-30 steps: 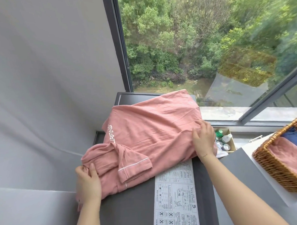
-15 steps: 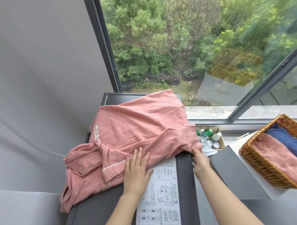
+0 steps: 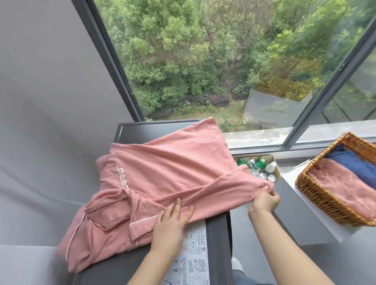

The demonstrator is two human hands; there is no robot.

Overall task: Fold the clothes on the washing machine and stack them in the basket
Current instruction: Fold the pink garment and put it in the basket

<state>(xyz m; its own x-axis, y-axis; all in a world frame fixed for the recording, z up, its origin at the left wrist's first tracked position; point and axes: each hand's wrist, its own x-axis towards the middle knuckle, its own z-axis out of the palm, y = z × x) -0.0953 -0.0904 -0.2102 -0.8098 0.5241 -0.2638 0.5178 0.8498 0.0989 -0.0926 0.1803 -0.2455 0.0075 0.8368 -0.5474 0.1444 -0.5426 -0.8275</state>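
Pink cotton pyjama top (image 3: 162,178): I see it spread, soft and creased, over the dark grey washing machine (image 3: 217,233), with white piping and white lettering I can't read.
Left hand (image 3: 172,220): flat, fingers straight, pressing the hem.
Right hand (image 3: 265,200): pinching the right edge.
Woven wicker basket (image 3: 318,199): rectangular, holding folded pink and navy cloth.
White sticker (image 3: 192,265): diagrams, print too small.

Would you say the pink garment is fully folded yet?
Not yet: the pink garment lies loosely spread, one sleeve trailing, right hand gripping its corner.
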